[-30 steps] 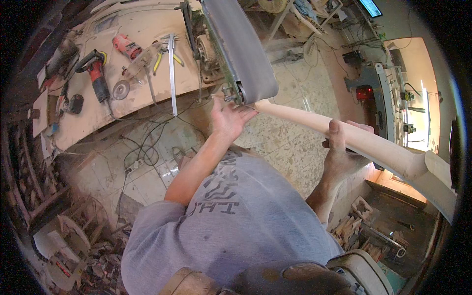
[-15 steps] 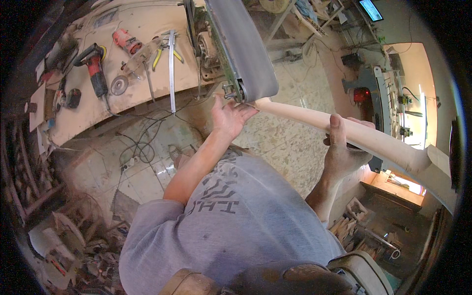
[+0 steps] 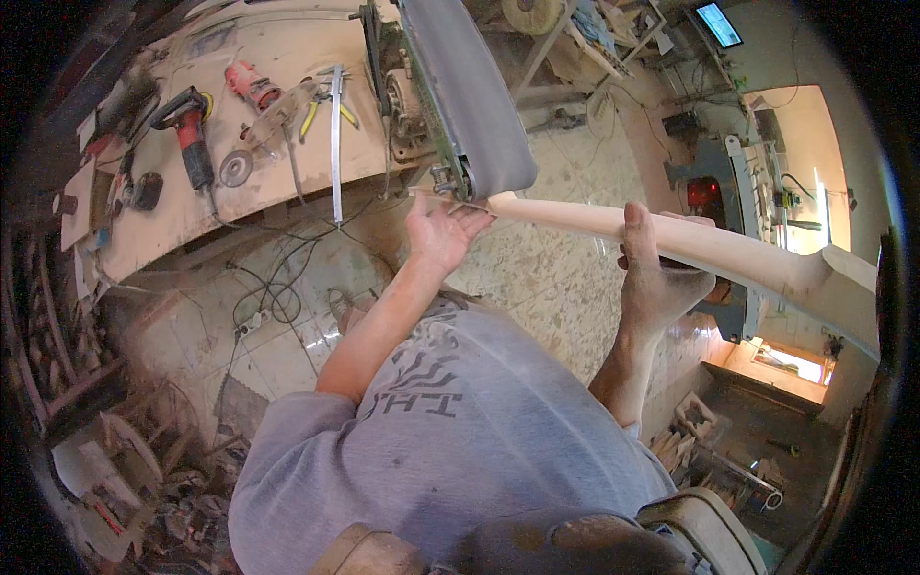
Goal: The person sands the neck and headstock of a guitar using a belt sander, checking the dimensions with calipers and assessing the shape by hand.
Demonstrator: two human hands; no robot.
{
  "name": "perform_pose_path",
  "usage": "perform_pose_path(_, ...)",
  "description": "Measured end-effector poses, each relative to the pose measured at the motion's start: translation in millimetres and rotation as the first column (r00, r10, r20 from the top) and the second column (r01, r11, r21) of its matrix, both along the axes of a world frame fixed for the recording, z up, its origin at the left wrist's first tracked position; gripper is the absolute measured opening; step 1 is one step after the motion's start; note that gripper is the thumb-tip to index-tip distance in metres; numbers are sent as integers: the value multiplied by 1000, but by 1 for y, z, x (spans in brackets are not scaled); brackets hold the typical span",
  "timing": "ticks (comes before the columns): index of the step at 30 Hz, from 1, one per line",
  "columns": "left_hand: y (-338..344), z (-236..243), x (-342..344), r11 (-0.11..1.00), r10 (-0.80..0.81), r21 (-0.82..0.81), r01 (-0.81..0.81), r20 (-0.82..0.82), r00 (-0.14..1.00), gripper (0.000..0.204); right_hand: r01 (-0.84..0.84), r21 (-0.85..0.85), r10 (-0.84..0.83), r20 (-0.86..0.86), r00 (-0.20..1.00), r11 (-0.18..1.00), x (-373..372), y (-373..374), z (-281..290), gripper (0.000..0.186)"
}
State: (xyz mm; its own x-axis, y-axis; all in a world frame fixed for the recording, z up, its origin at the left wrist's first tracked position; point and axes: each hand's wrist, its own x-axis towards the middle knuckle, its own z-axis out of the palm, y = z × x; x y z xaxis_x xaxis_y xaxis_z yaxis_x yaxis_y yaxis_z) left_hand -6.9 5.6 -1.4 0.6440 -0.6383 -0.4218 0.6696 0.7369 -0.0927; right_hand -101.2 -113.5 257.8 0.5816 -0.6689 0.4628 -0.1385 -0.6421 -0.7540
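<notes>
A pale wooden guitar neck [image 3: 575, 218] runs from the lower end of a belt sander [image 3: 479, 105] toward the right edge, widening into a stepped heel there. My right hand [image 3: 661, 264] is closed around it from below, thumb up over the near side. By the sander's end roller, my left hand [image 3: 444, 237] supports the thin far-left end of the neck, palm showing and fingers extended along it. The neck's narrow part lies close against the belt's rounded end; whether it touches, I cannot tell.
On the bench [image 3: 249, 196] at the left lie a red and black grinder [image 3: 192, 144], a second red power tool [image 3: 251, 86], yellow-handled pliers [image 3: 309, 120], a caliper [image 3: 336, 144] and a disc [image 3: 236, 168]. Cables [image 3: 278, 287] trail over the floor. Wood scraps [image 3: 680, 450] sit lower right.
The neck's right end has risen in the view, and my right hand has moved slightly left and up with it. My left hand has shifted a little to the left, still at the thin end.
</notes>
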Motion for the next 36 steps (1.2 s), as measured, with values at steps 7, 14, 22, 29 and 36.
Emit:
perform_pose_path(7,-3,-1,1,1000,4,-5,-4,4,1000,97,2,-1,-2,11,1000,1000,0,1,0,41)
perform_pose_path(14,-3,-4,1,1000,10,-21,-10,-26,1000,98,0,-9,1,19,1000,1000,3,4,-1,41)
perform_pose_path(22,-1,-7,0,999,8,-31,-8,-1,1000,98,-69,-227,78,32,996,971,-1,-7,-9,32)
perform_pose_path(29,-3,-7,2,999,16,-32,-17,-11,1000,100,-11,-103,16,49,999,995,1,-1,-6,34)
perform_pose_path(36,-4,-12,5,999,-2,-44,2,-7,1000,101,-1,-66,5,65,998,998,2,4,-4,34)
